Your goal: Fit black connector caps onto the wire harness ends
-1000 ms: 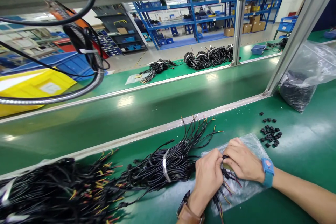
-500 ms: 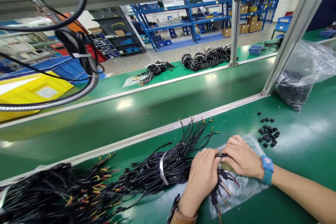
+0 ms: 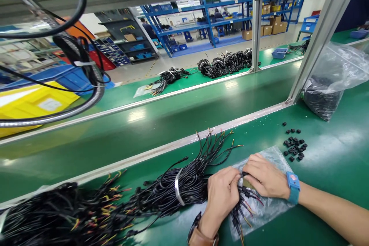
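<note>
My left hand (image 3: 222, 190) is closed on a thin black cable, thumb and fingertips pressed together. Close beside it my right hand (image 3: 265, 177), with a blue wrist strap (image 3: 293, 182), pinches the black connector end (image 3: 244, 174) of the same cable. Both hands are over a clear plastic bag (image 3: 271, 209) lying flat on the green bench. Beneath them, short cable ends (image 3: 240, 205) with red and yellow wires hang out over the bag. Left of my left hand lies a bundle of black cables (image 3: 184, 184) held by a white tie. Finger parts hide some of the cable.
Small black clips (image 3: 294, 146) are scattered right of the bag. A larger pile of black cables (image 3: 57, 211) lies at the left. A plastic bag of black parts (image 3: 323, 96) stands by the metal post (image 3: 317, 38). A hose (image 3: 95, 96) hangs at upper left.
My hands have drawn slightly closer together around the cable, and less of it shows between them. The view has shifted a little; the bundles and clips stay put.
</note>
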Demonstrator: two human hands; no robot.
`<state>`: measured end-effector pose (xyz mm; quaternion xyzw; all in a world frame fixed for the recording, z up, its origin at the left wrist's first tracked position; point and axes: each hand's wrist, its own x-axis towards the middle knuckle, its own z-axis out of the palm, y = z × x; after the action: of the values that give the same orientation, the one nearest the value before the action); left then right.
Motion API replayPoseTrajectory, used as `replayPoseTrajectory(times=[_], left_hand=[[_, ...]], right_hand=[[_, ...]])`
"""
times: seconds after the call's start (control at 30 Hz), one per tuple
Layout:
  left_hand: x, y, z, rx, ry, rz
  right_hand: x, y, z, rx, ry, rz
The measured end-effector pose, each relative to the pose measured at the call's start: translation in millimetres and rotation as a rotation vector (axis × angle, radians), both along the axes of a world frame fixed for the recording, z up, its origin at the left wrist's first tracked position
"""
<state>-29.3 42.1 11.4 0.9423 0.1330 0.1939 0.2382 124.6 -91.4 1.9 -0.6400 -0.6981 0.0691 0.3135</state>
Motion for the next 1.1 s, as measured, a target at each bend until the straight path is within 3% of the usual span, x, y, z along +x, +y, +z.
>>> replayPoseTrajectory(times=[0.5,0.83,1.1], left_hand=[[2,-7,0.9,0.075,0.090,0.009],[-1,2,13.2,-0.104,0.132,-0.004],[-1,0,3.7,-0.076,0.083,0.052]], right_hand=[[-6,5,-6.2,-0.016,-0.102,-0.008],[-1,3,1.8,-0.005,0.025,-0.078],[-1,3,1.0,-0.007,0.014,-0.038]])
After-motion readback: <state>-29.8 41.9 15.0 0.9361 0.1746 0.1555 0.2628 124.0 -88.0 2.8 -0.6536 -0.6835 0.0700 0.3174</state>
